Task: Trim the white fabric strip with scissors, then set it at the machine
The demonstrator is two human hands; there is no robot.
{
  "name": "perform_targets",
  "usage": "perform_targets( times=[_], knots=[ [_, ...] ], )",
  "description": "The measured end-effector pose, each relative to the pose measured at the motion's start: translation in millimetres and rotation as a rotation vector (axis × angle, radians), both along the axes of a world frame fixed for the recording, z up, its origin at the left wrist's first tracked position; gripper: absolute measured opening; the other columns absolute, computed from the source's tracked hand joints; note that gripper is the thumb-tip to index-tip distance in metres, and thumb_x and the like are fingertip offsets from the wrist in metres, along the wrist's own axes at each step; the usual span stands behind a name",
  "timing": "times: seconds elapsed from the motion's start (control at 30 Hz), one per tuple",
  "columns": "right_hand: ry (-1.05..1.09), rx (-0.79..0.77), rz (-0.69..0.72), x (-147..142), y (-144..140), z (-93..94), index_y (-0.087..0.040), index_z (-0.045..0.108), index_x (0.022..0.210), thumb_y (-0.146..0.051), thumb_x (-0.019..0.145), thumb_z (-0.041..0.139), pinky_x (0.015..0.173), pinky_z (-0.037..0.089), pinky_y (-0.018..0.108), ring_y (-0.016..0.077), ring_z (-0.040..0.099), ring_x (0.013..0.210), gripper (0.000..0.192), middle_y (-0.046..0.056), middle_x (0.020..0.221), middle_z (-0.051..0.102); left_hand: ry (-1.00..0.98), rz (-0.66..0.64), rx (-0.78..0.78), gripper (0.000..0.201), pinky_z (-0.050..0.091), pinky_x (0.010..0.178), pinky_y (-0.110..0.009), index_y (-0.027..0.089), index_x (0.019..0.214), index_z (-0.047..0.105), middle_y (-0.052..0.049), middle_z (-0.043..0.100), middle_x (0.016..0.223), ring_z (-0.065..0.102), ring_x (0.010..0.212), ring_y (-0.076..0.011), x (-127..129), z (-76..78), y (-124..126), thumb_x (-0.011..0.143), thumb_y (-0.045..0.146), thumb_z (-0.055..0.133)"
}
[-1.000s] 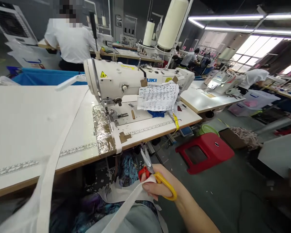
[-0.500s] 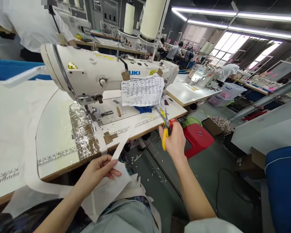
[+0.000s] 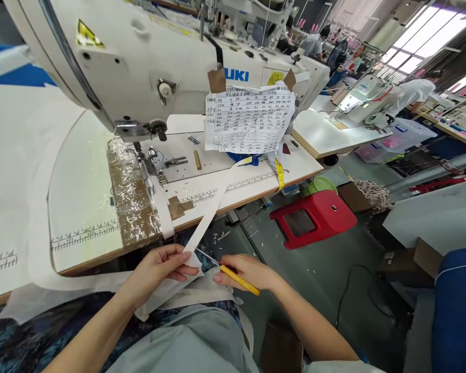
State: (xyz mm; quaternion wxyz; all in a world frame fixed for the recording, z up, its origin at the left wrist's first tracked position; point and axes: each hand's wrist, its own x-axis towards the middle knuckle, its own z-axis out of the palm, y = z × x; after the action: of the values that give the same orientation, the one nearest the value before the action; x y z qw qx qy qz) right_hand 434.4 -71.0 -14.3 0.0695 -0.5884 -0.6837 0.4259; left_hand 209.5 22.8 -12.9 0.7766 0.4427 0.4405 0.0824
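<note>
Between the thumb and fingers of my left hand (image 3: pixel 166 267) is a white fabric strip (image 3: pixel 207 220), whose free end stretches up across the table edge onto the machine bed. More thin white fabric (image 3: pixel 166 292) hangs below that hand over my lap. My right hand (image 3: pixel 243 274) grips scissors (image 3: pixel 238 280) by their yellow handle. The scissor blades point left and lie at the strip, close to my left fingertips; whether they are closed on it I cannot tell. Behind both hands stands a white sewing machine (image 3: pixel 140 72), with a handwritten paper chart (image 3: pixel 250 119) taped to it.
The sewing table (image 3: pixel 89 254) has printed rulers along its front edge. A wooden-handled tool (image 3: pixel 197 155) lies on the machine bed, and a yellow tape measure (image 3: pixel 280 173) hangs at the right. A red stool (image 3: pixel 322 215) and a green basket (image 3: pixel 321 185) are on the floor. People work farther back.
My right hand has brought the scissors down and left, from beside the paper chart to the strip at my left hand. The view has shifted closer to the machine.
</note>
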Motion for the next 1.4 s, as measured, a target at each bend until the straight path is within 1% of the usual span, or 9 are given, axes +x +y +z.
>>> perform_targets(
  times=[0.27,0.4,0.6,0.83,1.0,1.17,1.3,1.37,1.4],
  knots=[
    [-0.104,0.035,0.039,-9.2,2.9,2.6,-0.02,0.036,0.065,-0.053,0.087,0.058,0.049,0.016,0.024,0.0093,0.023,0.051,0.046,-0.007,0.056,0.03,-0.005,0.003,-0.027,0.055,0.052,0.064,-0.023,0.017,0.076,0.061,-0.005,0.075,0.068,0.071,0.068,-0.0188,-1.5,-3.8,0.4,0.056,0.064,0.08],
    [-0.302,0.12,0.001,-15.5,-3.8,7.4,-0.02,0.042,0.068,-0.063,0.087,0.054,0.051,0.014,0.026,0.0104,0.034,0.053,0.048,-0.005,0.058,0.042,-0.031,-0.005,-0.03,0.053,0.051,0.062,-0.021,0.017,0.077,0.062,-0.005,0.075,0.066,0.069,0.064,-0.0156,-1.4,-5.3,-1.2,0.058,0.063,0.08],
    [-0.456,0.111,-0.03,-25.4,-11.4,11.6,-0.019,0.051,0.072,-0.07,0.087,0.047,0.052,0.017,0.027,0.0141,0.052,0.057,0.053,0.001,0.064,0.059,-0.055,0.028,-0.044,0.056,0.052,0.063,-0.02,0.016,0.078,0.062,-0.006,0.075,0.067,0.069,0.064,-0.0154,-4.2,-8.0,-6.9,0.055,0.064,0.081],
    [-0.47,0.126,-0.055,-30.4,-14.0,9.2,-0.019,0.052,0.07,-0.069,0.086,0.049,0.052,0.016,0.027,0.0142,0.054,0.057,0.052,0.002,0.063,0.06,-0.064,0.03,-0.045,0.054,0.051,0.06,-0.019,0.016,0.076,0.063,-0.004,0.075,0.066,0.069,0.063,-0.015,-7.1,-8.9,-11.3,0.055,0.063,0.082],
    [-0.409,0.203,-0.075,-34.8,-12.6,8.2,-0.02,0.047,0.068,-0.065,0.084,0.056,0.052,0.016,0.026,0.0125,0.047,0.053,0.049,-0.001,0.06,0.055,-0.072,-0.032,-0.011,0.048,0.051,0.063,-0.019,0.017,0.071,0.06,-0.006,0.075,0.067,0.069,0.065,-0.0152,-11.5,-6.0,-15.4,0.064,0.061,0.078],
    [-0.186,0.192,-0.226,-33.4,-20.5,2.0,-0.02,0.037,0.058,-0.063,0.081,0.058,0.051,0.019,0.025,0.0101,0.034,0.049,0.053,-0.005,0.052,0.039,-0.071,-0.031,-0.01,0.05,0.052,0.065,-0.022,0.016,0.074,0.061,-0.007,0.075,0.068,0.069,0.066,-0.0168,-13.1,-2.9,-17.3,0.065,0.064,0.076],
    [0.243,0.205,-0.411,-38.3,-21.4,-3.4,-0.019,0.053,0.078,-0.053,0.081,0.061,0.058,0.036,0.022,0.012,0.05,0.063,0.035,-0.001,0.071,0.056,-0.111,-0.05,-0.006,0.053,0.054,0.071,-0.026,0.017,0.086,0.06,-0.007,0.075,0.08,0.072,0.079,-0.0217,-8.5,-1.7,-23.3,0.065,0.061,0.077],
    [0.374,0.218,-0.428,-46.1,-17.0,-8.2,-0.018,0.056,0.089,-0.045,0.08,0.063,0.063,0.041,0.022,0.0129,0.054,0.069,0.029,0.0,0.08,0.06,-0.162,-0.072,-0.01,0.056,0.054,0.074,-0.028,0.018,0.097,0.056,-0.005,0.073,0.085,0.072,0.085,-0.0235,-5.3,-1.8,-29.6,0.066,0.059,0.078],
    [0.384,0.235,-0.422,-50.7,-14.2,-10.9,-0.018,0.056,0.087,-0.04,0.079,0.063,0.062,0.041,0.022,0.0126,0.053,0.068,0.025,0.0,0.079,0.059,-0.192,-0.082,-0.002,0.057,0.053,0.075,-0.028,0.02,0.099,0.053,-0.004,0.072,0.086,0.072,0.086,-0.0236,-4.5,-1.6,-33.1,0.066,0.059,0.077]
  ],
)
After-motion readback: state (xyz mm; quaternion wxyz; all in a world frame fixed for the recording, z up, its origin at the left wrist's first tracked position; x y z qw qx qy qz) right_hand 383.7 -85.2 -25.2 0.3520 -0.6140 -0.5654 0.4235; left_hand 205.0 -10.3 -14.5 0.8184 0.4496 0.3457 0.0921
